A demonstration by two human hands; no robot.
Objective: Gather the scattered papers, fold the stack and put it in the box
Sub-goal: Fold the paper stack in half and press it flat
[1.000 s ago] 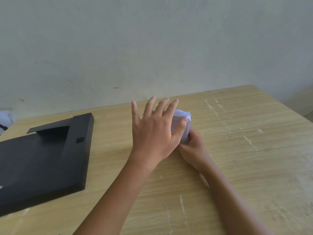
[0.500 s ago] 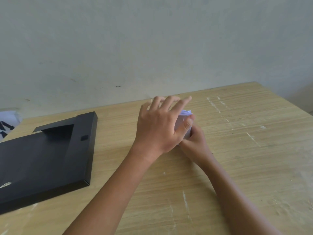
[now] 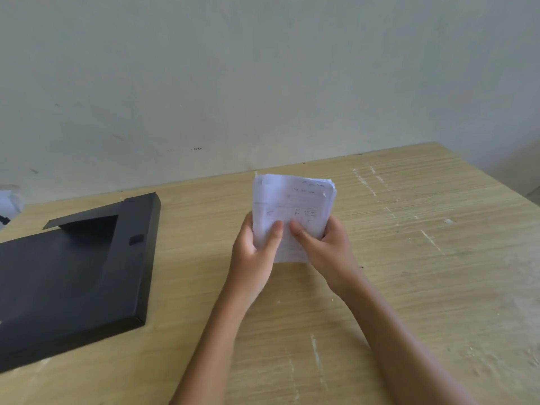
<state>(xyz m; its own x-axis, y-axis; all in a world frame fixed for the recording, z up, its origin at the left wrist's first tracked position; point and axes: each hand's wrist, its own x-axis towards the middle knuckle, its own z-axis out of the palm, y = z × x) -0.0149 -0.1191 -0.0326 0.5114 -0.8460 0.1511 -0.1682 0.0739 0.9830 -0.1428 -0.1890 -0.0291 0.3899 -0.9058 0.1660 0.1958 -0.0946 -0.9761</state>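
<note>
A folded stack of white papers (image 3: pixel 292 206) with faint handwriting stands raised above the wooden table (image 3: pixel 409 258), its face turned toward me. My left hand (image 3: pixel 257 252) grips its lower left edge, thumb on the front. My right hand (image 3: pixel 327 249) grips the lower right edge, thumb also on the front. The flat black box (image 3: pixel 76 270) lies on the table to the left, well apart from the hands, with a raised flap at its far end.
A pale wall (image 3: pixel 263 83) runs along the table's far edge. Something white (image 3: pixel 8 200) shows at the far left beyond the table. The table's right corner (image 3: pixel 438 144) lies at the back right.
My left hand was pressing over the stack on the table. Now both hands have lifted the stack upright and hold it by its lower edges. The view shifted slightly.
</note>
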